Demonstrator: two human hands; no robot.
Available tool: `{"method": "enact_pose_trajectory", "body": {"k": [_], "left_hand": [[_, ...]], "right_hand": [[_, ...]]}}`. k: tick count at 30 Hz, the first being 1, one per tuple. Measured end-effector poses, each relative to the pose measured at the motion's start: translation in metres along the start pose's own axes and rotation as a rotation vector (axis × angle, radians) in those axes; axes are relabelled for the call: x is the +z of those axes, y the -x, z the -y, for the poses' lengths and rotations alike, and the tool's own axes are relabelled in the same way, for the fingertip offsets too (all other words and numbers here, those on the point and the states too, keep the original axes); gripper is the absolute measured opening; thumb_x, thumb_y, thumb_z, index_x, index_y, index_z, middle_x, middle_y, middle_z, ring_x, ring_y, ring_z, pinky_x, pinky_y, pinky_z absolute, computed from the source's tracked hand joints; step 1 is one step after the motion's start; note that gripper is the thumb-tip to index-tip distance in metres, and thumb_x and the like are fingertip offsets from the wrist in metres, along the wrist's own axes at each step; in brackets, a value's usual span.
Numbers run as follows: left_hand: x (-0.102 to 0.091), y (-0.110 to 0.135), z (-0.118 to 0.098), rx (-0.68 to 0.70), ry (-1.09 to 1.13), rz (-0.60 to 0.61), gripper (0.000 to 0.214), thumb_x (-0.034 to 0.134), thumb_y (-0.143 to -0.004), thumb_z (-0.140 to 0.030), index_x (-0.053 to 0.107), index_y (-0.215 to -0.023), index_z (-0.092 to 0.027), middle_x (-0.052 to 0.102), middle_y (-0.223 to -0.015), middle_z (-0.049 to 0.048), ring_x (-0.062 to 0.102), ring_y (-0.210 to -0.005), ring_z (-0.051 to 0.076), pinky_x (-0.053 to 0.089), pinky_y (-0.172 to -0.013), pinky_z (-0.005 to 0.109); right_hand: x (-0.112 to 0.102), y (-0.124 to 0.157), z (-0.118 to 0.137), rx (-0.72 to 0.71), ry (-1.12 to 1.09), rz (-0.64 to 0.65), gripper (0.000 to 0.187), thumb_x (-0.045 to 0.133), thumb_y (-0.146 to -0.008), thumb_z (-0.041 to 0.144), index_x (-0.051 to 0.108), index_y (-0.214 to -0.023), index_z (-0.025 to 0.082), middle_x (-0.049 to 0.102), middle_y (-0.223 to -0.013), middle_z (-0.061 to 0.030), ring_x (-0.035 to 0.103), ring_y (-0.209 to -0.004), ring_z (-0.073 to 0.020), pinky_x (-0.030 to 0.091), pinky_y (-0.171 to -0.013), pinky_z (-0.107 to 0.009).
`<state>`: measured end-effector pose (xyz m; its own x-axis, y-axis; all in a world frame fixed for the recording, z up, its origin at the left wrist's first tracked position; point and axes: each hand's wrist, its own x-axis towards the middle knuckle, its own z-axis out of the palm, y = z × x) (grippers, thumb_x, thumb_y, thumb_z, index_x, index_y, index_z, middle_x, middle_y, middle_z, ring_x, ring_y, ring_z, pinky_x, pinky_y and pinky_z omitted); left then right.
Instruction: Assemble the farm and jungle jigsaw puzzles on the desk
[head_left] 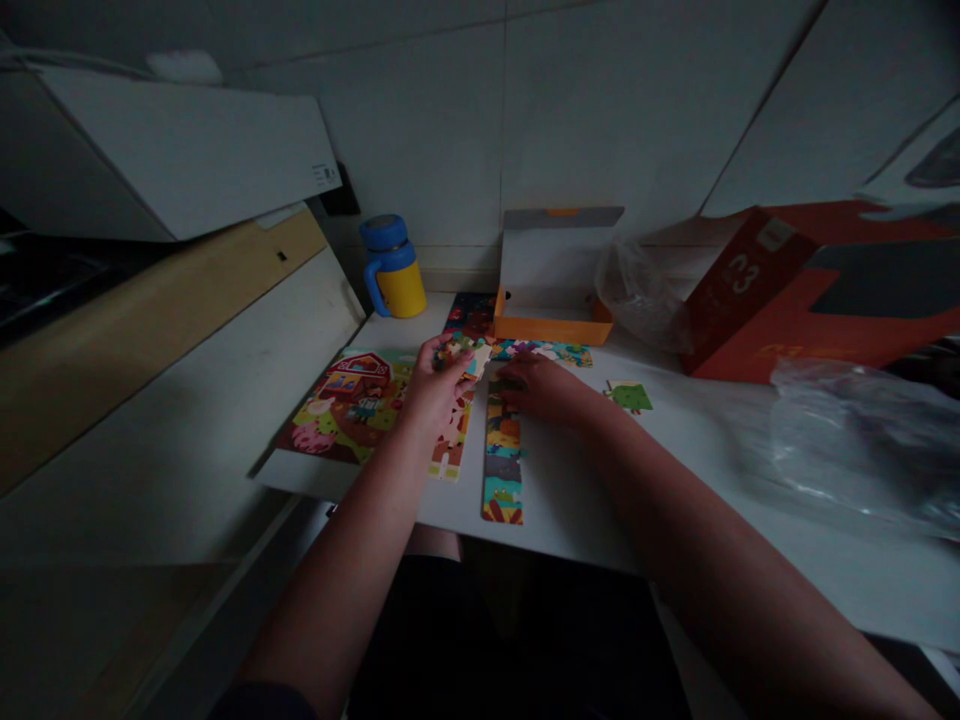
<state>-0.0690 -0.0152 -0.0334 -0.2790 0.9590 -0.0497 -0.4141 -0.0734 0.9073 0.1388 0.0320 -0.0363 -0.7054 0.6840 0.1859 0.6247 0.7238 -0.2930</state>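
My left hand (442,375) is closed around a small stack of colourful puzzle pieces (478,360), held above the table. My right hand (534,385) reaches over the upper end of a long vertical strip of picture puzzle pieces (503,465), its fingers bent, slightly apart and touching down there. What lies under those fingertips is hidden. A second strip with a brown-and-white animal (450,440) lies below my left hand. Left of it is a farm picture board (349,400) with a red barn. A loose green piece (630,396) sits right of my right wrist.
Behind the hands stand an open orange-edged box (553,328) and a blue-and-yellow mug (397,275). A horizontal picture strip (559,352) lies before the box, a dark picture sheet (469,314) beside it. Clear plastic (840,430) and a red carton (757,290) occupy the right.
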Motion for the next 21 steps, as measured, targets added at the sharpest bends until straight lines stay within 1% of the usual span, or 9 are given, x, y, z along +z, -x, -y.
{"method": "enact_pose_trajectory", "body": {"k": [4, 9, 12, 14, 16, 18, 21], "left_hand": [[0.001, 0.002, -0.002, -0.002, -0.014, 0.006, 0.072, 0.101, -0.058, -0.032, 0.061, -0.117, -0.029, 0.073, -0.113, 0.0011, 0.073, -0.096, 0.02, 0.061, -0.074, 0.028], [0.002, 0.003, -0.003, -0.005, -0.027, 0.012, 0.073, 0.101, -0.057, -0.033, 0.061, -0.118, -0.028, 0.073, -0.109, 0.0011, 0.074, -0.095, 0.02, 0.06, -0.07, 0.027], [0.001, 0.002, -0.001, -0.005, -0.055, 0.016, 0.074, 0.101, -0.058, -0.034, 0.06, -0.119, -0.029, 0.073, -0.106, 0.0007, 0.073, -0.093, 0.02, 0.06, -0.07, 0.027], [0.001, 0.002, 0.0, -0.002, -0.075, 0.022, 0.074, 0.101, -0.059, -0.035, 0.06, -0.121, -0.029, 0.073, -0.106, 0.0008, 0.074, -0.092, 0.019, 0.061, -0.07, 0.027], [0.001, 0.002, 0.002, 0.014, -0.111, 0.038, 0.075, 0.1, -0.06, -0.036, 0.059, -0.122, -0.028, 0.072, -0.107, 0.0016, 0.074, -0.09, 0.02, 0.062, -0.071, 0.03], [0.001, 0.002, 0.004, 0.055, -0.18, 0.064, 0.073, 0.099, -0.061, -0.037, 0.059, -0.122, -0.027, 0.072, -0.109, 0.0024, 0.073, -0.089, 0.02, 0.063, -0.072, 0.032], [0.0, 0.001, 0.007, 0.178, -0.352, 0.112, 0.065, 0.096, -0.067, -0.038, 0.062, -0.121, -0.026, 0.071, -0.109, 0.0025, 0.071, -0.089, 0.018, 0.062, -0.075, 0.03]], "right_hand": [[0.003, -0.003, -0.001, 0.014, 0.022, -0.013, 0.03, 0.066, -0.102, 0.033, 0.078, -0.126, 0.02, 0.073, -0.128, -0.0159, 0.064, -0.125, -0.032, 0.047, -0.111, -0.043], [0.01, -0.005, -0.001, 0.047, 0.04, -0.033, 0.028, 0.06, -0.103, 0.026, 0.079, -0.123, 0.018, 0.073, -0.13, -0.0167, 0.06, -0.132, -0.0325, 0.044, -0.114, -0.043], [0.012, -0.006, 0.0, 0.075, 0.003, -0.113, 0.031, 0.053, -0.105, 0.022, 0.076, -0.125, 0.015, 0.073, -0.131, -0.0188, 0.06, -0.132, -0.0314, 0.043, -0.113, -0.043], [0.011, -0.006, 0.003, 0.145, -0.091, -0.213, 0.032, 0.048, -0.108, 0.027, 0.075, -0.12, 0.015, 0.076, -0.121, -0.018, 0.067, -0.117, -0.0287, 0.048, -0.103, -0.039], [0.007, -0.005, 0.005, 0.24, -0.234, -0.302, 0.034, 0.047, -0.11, 0.039, 0.074, -0.11, 0.017, 0.077, -0.104, -0.0134, 0.069, -0.093, -0.0248, 0.05, -0.085, -0.035], [0.004, -0.005, 0.007, 0.297, -0.388, -0.352, 0.038, 0.055, -0.105, 0.053, 0.072, -0.102, 0.019, 0.076, -0.092, -0.0086, 0.065, -0.079, -0.0214, 0.047, -0.072, -0.032], [0.005, -0.005, 0.006, 0.292, -0.58, -0.355, 0.043, 0.07, -0.092, 0.063, 0.071, -0.094, 0.02, 0.074, -0.083, -0.0047, 0.061, -0.072, -0.0186, 0.043, -0.065, -0.03]]}}
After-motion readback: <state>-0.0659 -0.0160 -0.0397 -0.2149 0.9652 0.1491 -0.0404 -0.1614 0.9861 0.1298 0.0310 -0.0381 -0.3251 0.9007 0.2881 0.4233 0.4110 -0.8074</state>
